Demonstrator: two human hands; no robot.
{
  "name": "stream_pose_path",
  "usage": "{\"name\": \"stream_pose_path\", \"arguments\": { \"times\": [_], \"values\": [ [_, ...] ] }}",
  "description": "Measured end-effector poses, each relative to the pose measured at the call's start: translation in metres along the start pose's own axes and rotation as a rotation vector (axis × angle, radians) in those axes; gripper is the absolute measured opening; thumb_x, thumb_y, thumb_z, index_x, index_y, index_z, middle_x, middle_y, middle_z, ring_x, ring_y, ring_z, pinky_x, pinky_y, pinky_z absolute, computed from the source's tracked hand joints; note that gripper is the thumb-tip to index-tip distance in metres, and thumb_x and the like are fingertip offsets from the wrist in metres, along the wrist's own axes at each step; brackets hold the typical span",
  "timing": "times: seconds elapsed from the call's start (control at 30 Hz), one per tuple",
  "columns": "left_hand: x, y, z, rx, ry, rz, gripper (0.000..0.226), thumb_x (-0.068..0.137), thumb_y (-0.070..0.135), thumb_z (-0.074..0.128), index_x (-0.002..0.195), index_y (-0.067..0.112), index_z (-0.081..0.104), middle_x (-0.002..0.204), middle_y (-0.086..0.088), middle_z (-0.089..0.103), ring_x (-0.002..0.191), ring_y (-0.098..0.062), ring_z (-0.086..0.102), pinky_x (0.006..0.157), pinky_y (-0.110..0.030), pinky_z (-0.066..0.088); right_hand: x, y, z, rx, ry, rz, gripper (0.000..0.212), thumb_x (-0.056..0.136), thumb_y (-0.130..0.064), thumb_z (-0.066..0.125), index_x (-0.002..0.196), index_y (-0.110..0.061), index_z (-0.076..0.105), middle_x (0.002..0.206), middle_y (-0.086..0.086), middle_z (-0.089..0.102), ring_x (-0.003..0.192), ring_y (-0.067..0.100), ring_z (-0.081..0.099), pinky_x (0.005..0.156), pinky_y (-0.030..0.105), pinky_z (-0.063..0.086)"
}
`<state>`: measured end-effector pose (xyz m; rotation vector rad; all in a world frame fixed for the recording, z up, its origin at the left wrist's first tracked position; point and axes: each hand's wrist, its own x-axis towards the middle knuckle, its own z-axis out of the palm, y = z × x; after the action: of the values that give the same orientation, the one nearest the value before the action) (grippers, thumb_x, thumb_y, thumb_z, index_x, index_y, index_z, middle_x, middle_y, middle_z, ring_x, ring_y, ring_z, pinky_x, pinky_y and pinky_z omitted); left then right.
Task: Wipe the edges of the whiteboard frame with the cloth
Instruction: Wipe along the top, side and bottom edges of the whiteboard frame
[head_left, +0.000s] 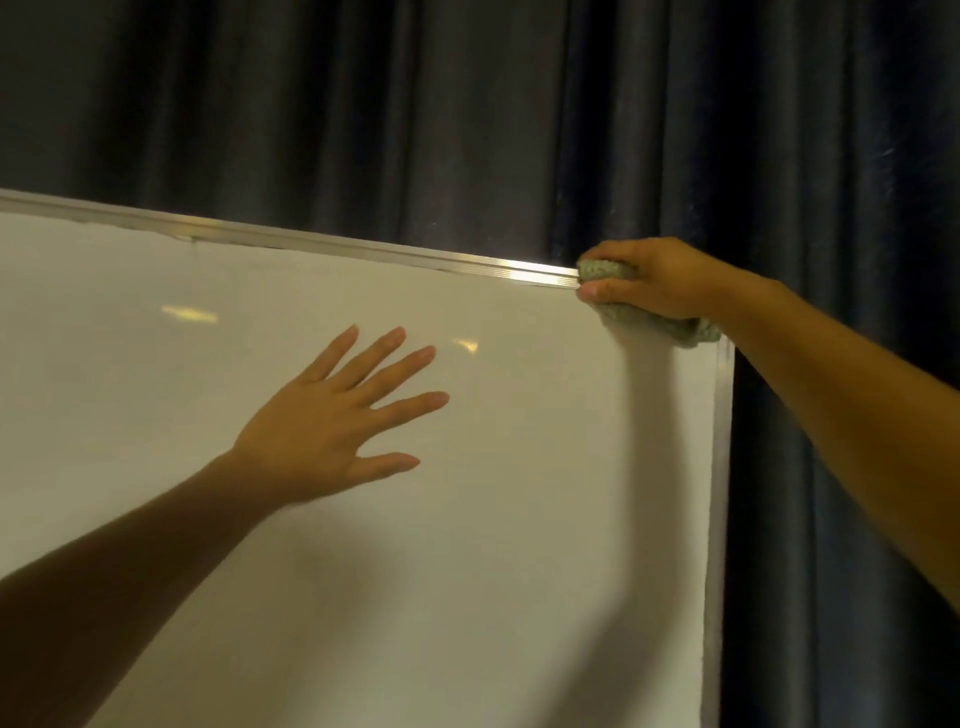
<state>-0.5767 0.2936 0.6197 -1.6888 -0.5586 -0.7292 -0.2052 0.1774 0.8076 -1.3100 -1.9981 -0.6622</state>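
right hand grips green cloth on top frame rail near upper-right corner | left hand flat, fingers spread, on whiteboard | progress: top edge under way (how much is wiped, unclear); right rail seemingly left

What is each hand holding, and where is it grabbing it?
The right hand grips a bunched green cloth around its middle, against the whiteboard frame. The left hand holds nothing.

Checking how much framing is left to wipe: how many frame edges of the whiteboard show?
2: top edge running left from the cloth, right edge below it. Others lie out of view.
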Motion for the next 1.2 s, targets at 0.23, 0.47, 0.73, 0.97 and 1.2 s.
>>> {"name": "stream_pose_path", "arguments": {
  "times": [0.23,0.47,0.73,0.97,1.2],
  "values": [
    [0.038,0.049,-0.018,0.014,-0.079,-0.134,0.079,0.104,0.076,0.021,0.16,0.028,0.05,0.176,-0.011,0.025,0.163,-0.037,0.022,0.131,-0.061,0.019,0.011,-0.001,0.004,0.025,-0.013,-0.082,0.031,0.088,-0.06,0.063,0.117,-0.048,0.063,0.095,-0.026,0.061,0.088,-0.001,0.059,0.073,0.013,0.041],
    [0.135,0.114,-0.007,-0.044,0.006,-0.052,0.07,0.107,0.072,0.022,0.166,0.036,0.033,0.179,-0.006,0.018,0.166,-0.034,0.01,0.131,-0.067,0.015,0.029,0.001,-0.01,-0.284,-0.174,-0.164,0.045,0.092,-0.054,0.062,0.134,-0.051,0.048,0.122,-0.009,0.059,0.099,0.014,0.054,0.081,0.029,0.043],
    [0.126,0.091,0.026,-0.024,0.04,-0.078,0.076,0.105,0.076,0.02,0.17,0.038,0.023,0.181,-0.001,0.009,0.167,-0.035,0.008,0.129,-0.071,0.014,0.011,0.049,-0.034,-0.374,-0.256,-0.071,0.051,0.093,-0.043,0.065,0.14,-0.048,0.045,0.131,-0.004,0.056,0.111,0.019,0.051,0.091,0.034,0.045],
    [0.126,0.089,0.04,-0.029,0.05,-0.068,0.076,0.105,0.076,0.023,0.169,0.037,0.026,0.181,-0.004,0.011,0.167,-0.037,0.009,0.127,-0.074,0.016,-0.011,0.093,-0.032,0.133,0.008,0.092,0.039,0.095,-0.034,0.066,0.133,-0.034,0.058,0.117,-0.008,0.064,0.111,0.016,0.063,0.078,0.013,0.046],
    [0.158,0.116,0.038,-0.082,0.042,-0.006,0.077,0.105,0.076,0.019,0.169,0.034,0.029,0.181,-0.008,0.01,0.167,-0.038,0.006,0.128,-0.074,0.014,-0.019,0.081,0.005,0.775,0.143,0.306,0.034,0.095,-0.059,0.052,0.098,-0.035,0.075,0.078,-0.01,0.076,0.067,0.007,0.072,0.06,0.027,0.055]
  ]
}}
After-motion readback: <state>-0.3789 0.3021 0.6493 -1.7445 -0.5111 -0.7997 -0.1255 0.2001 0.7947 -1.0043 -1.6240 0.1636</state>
